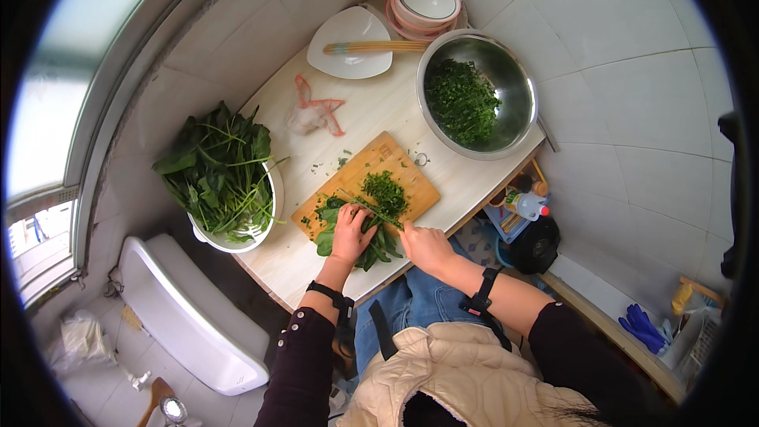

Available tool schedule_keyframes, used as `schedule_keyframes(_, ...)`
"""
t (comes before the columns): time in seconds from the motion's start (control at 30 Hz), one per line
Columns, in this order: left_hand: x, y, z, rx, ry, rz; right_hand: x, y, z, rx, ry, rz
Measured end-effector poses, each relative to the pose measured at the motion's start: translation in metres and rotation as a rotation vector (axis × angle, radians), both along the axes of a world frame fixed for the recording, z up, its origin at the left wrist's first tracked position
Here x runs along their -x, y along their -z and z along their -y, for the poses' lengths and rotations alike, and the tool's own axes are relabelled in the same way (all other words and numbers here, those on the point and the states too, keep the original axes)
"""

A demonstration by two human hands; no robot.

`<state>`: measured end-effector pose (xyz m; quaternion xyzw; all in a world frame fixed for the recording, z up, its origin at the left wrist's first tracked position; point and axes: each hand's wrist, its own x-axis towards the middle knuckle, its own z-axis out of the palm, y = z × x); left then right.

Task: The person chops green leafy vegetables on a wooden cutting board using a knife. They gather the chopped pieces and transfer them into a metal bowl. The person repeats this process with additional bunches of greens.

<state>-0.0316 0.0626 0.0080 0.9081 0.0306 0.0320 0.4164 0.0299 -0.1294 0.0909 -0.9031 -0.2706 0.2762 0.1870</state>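
Note:
With fingers curled, my left hand (353, 235) presses a bunch of leafy greens (379, 249) onto a wooden cutting board (418, 187). My right hand (428, 249) is closed around the handle of a knife, which the fist hides. The knife blade (370, 209), seen nearly edge-on with green bits along it, lies just beyond my left fingertips. Past the blade sits a heap of finely chopped greens (384, 187) on the board. At the left, uncut leafy greens (219, 160) overfill a white plastic colander (277, 193). A stainless steel bowl (522, 130) at the upper right contains chopped greens (465, 104).
A crumpled mesh bag (311, 114) lies on the table (278, 267) beyond the board. Chopsticks (373, 47) rest across a white dish (350, 24), beside stacked bowls (426, 3). A white sink (190, 320) stands lower left. Below the table's right edge is a plastic bottle (528, 206).

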Motion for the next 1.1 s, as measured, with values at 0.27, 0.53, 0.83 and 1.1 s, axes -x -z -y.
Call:
schedule_keyframes(0.27, 0.002, 0.001, -0.001, -0.001, -0.005, 0.025, -0.001, -0.001, -0.008, 0.05, -0.043, -0.068)
schedule_keyframes(0.53, -0.003, -0.003, -0.003, -0.007, 0.027, 0.014, -0.002, 0.047, -0.024, -0.023, 0.007, 0.001)
schedule_keyframes(0.83, 0.002, -0.018, -0.003, -0.133, 0.025, -0.037, 0.001, 0.017, -0.003, -0.055, 0.048, -0.003)
schedule_keyframes(1.1, 0.005, -0.006, -0.004, -0.066, 0.002, 0.013, -0.002, 0.0, 0.0, 0.006, -0.068, -0.025)
